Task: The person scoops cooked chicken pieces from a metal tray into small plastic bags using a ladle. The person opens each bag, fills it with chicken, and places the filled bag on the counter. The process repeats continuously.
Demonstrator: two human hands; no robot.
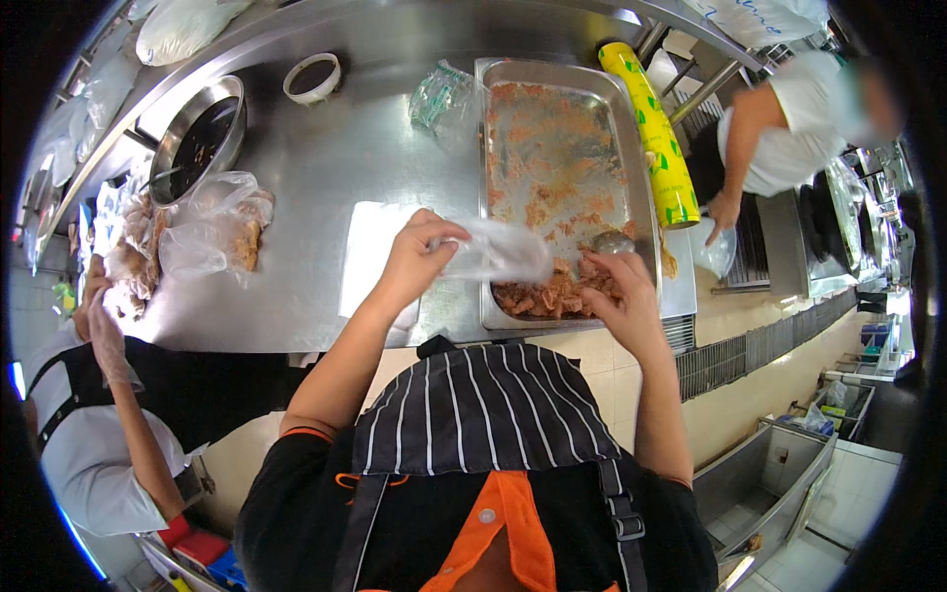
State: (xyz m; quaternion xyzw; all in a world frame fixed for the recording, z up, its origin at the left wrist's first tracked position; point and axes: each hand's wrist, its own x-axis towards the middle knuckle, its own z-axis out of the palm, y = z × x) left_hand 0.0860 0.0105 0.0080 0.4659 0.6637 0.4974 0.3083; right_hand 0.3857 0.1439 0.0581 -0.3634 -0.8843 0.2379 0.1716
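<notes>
My left hand (418, 259) pinches the edge of a clear plastic bag (496, 250), which stretches to the right, blurred, over the near left part of a deep steel tray (482, 185). At the tray's near end lies a heap of cut meat (551, 296), and orange-brown residue coats the rest of its floor. My right hand (621, 292) is over the right side of the heap, thumb and fingers apart, with nothing seen between them. Just beyond it a rounded metal utensil (612, 242) rests in the tray. White sheets (370, 251) lie under and beside my left hand.
A yellow printed roll (655, 140) lies along the tray's right side. A crumpled plastic bag (444, 100), a bowl of dark liquid (312, 78), a steel basin (200, 140) and bagged food (237, 229) stand on the steel table. Co-workers are at left and right.
</notes>
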